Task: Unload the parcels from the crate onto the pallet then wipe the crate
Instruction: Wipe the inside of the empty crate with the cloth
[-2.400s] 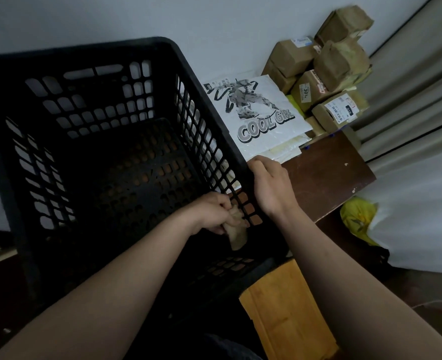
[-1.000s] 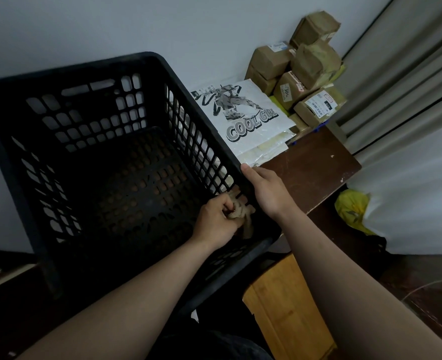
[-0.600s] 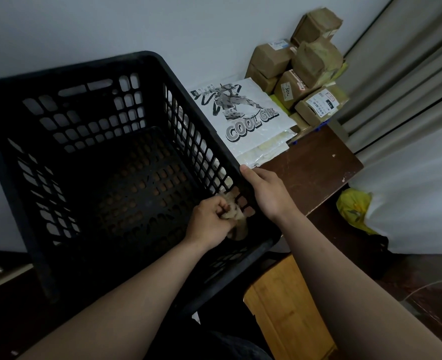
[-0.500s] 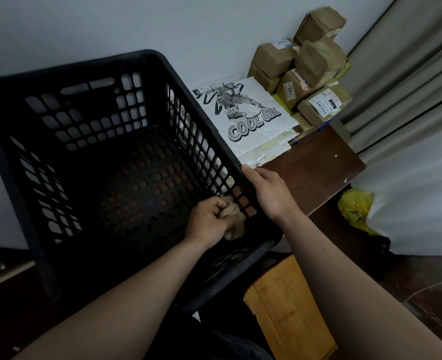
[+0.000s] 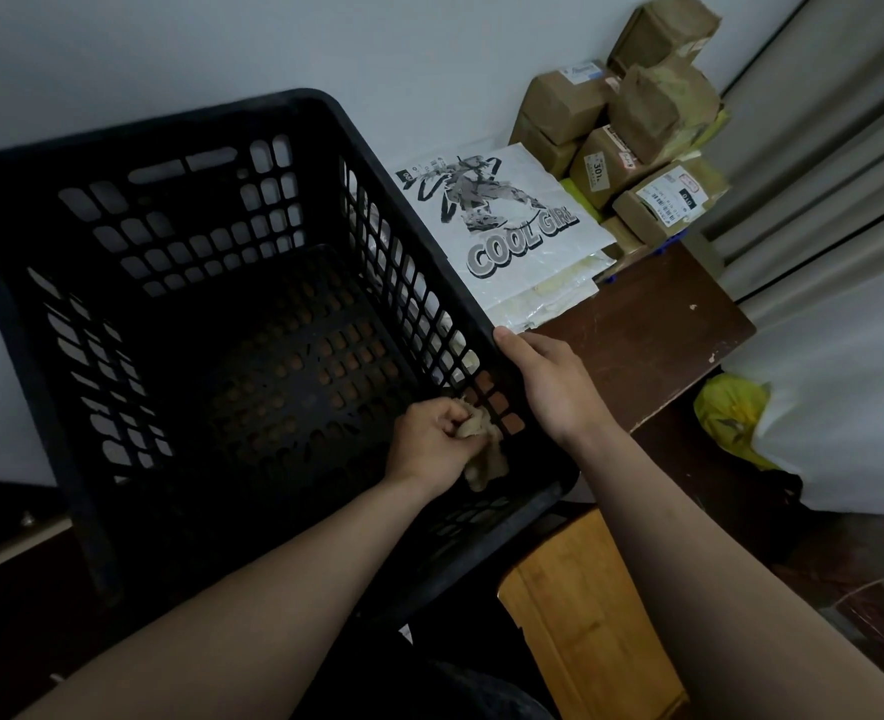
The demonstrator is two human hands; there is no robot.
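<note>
A large black slotted crate [image 5: 133, 314] fills the left of the view, tilted toward me, with nothing inside it. My left hand [image 5: 432, 444] is inside the crate, shut on a crumpled beige cloth [image 5: 484, 452] pressed against the inner right wall near the bottom corner. My right hand [image 5: 549, 384] grips the crate's right rim from outside. Several brown paper-wrapped parcels [image 5: 632, 127] are stacked against the wall at the upper right. A flat white "COOL GIRL" mailer bag [image 5: 507, 226] lies beside them on the dark brown board [image 5: 653, 324].
A yellow bag [image 5: 728, 415] lies on the floor right of the board. A light wooden stool or box [image 5: 585, 615] stands below the crate's near corner. Grey curtains [image 5: 845, 148] hang at the right. The white wall is right behind the crate.
My left hand keeps rubbing the cloth in small moves over the crate's inner right wall near the corner. My right hand stays on the rim.
</note>
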